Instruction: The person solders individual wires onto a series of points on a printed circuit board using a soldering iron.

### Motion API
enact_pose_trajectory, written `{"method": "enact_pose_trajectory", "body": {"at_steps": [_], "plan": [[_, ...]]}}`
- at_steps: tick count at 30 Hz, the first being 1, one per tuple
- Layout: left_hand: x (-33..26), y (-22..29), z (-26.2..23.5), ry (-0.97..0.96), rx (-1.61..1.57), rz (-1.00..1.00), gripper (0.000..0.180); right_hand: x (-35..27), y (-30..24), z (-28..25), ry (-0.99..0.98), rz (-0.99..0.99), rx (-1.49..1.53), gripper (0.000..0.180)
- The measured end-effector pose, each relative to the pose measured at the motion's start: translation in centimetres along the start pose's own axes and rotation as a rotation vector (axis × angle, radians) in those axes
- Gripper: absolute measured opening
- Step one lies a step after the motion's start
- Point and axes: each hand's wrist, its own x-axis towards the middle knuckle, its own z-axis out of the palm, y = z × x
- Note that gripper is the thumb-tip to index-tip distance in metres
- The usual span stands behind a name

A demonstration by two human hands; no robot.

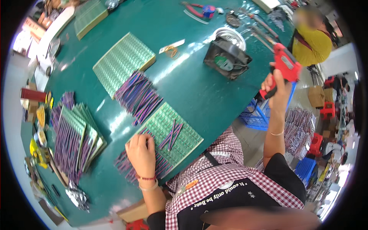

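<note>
My right hand [276,82] is wrapped round the black-and-red grip of a red soldering gun [286,63], raised at the table's right edge. My left hand [141,154] rests at the near left side of a green circuit board panel [186,140]. Its fingers are curled over purple-and-blue wires [163,164], and what the fingertips pinch is hidden. A few loose wires [171,136] lie crossed on the panel. Just beyond it sits a thick bundle of the same wires [138,96], touching a stack of green panels [124,59].
More panels with wires attached [73,142] fan out at the left. A black box-shaped stand [226,59] stands before a metal dish [232,36]. Pliers [197,7] lie at the far side. Right of the table are a blue crate [256,115] and another person in yellow [312,46].
</note>
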Motion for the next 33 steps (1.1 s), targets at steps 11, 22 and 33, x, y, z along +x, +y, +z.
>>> {"method": "enact_pose_trajectory", "body": {"at_steps": [11, 22, 33], "plan": [[1.0, -0.4, 0.1, 0.06, -0.074, 0.055, 0.01, -14.3, 3.6, 1.2, -0.689, 0.44, -0.052, 0.038], [0.4, -0.3, 0.0, 0.085, -0.069, 0.058, 0.011, -16.2, 5.4, 0.7, -0.901, 0.556, -0.22, 0.018], [0.6, -0.3, 0.0, 0.086, -0.073, 0.052, 0.01, -15.8, 5.8, 0.9, -0.978, 0.342, -0.488, 0.023]]}}
